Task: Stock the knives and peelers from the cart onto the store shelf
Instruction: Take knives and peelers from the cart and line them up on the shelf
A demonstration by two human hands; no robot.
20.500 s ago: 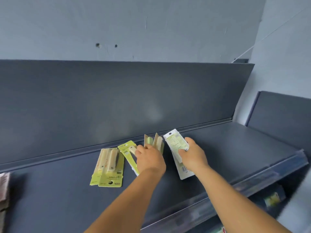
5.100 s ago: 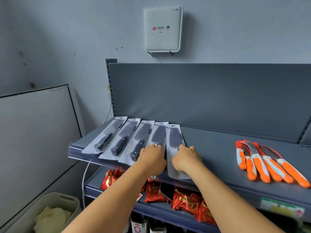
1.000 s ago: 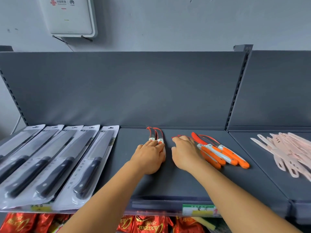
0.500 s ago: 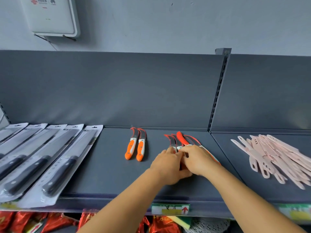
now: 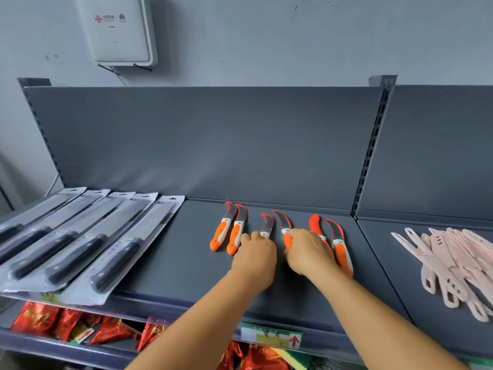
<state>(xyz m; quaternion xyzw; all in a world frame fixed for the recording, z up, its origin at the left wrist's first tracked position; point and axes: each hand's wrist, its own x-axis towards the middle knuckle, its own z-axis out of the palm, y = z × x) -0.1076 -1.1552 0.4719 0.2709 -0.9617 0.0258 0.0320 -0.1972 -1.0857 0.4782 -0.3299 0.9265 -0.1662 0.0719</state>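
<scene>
In the head view, much of the stocking appears done. Five packaged knives (image 5: pixel 88 236) are laid in a fanned row on the left of the store shelf (image 5: pixel 186 263). Two orange-handled knives (image 5: pixel 229 233) lie side by side near the middle, and two more (image 5: pixel 337 241) lie to the right, partly hidden by the right forearm. On the neighbouring shelf section a loose pile of pink peelers (image 5: pixel 450 265) is seen.

Between the orange pairs, a third pair is being set apart. The left hand (image 5: pixel 256 260) rests on one curved knife (image 5: pixel 267 225), and the right hand (image 5: pixel 309 252) has its fingers curled on the handle of another (image 5: pixel 284 225). Whether the left fingers grip or merely press cannot be told.

The cart is out of view, so what is left cannot be judged; the pink pile looks unsorted.
</scene>
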